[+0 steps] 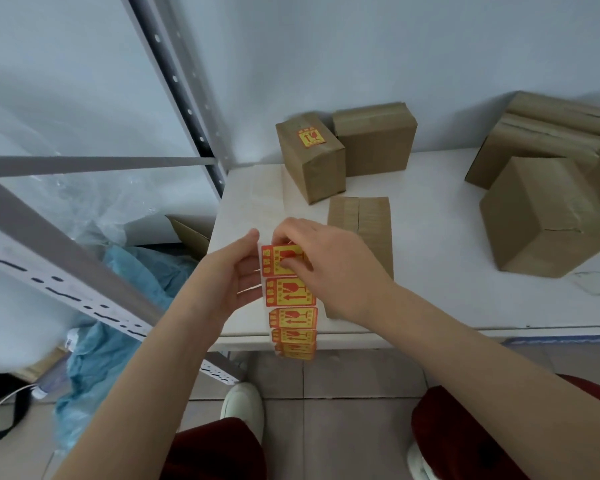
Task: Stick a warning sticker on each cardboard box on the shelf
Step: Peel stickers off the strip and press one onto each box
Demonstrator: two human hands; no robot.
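A strip of red-and-yellow warning stickers (293, 308) hangs over the front edge of the white shelf (430, 306). My left hand (238, 271) holds the strip's top left edge. The fingers of my right hand (326, 258) pinch the top sticker (278, 261) on the strip. A cardboard box (312, 164) at the back carries a sticker (311, 136) on its top. A plain box (374, 143) stands right behind it. A flat box (361, 230) lies under my right hand. A large box (544, 216) sits to the right.
More cardboard boxes (541, 133) are stacked at the back right against the wall. A grey metal shelf upright (184, 95) and crossbars (84, 164) stand to the left, with plastic sheeting (94, 209) and blue cloth (118, 323) behind. My knees and shoes are below on tiled floor.
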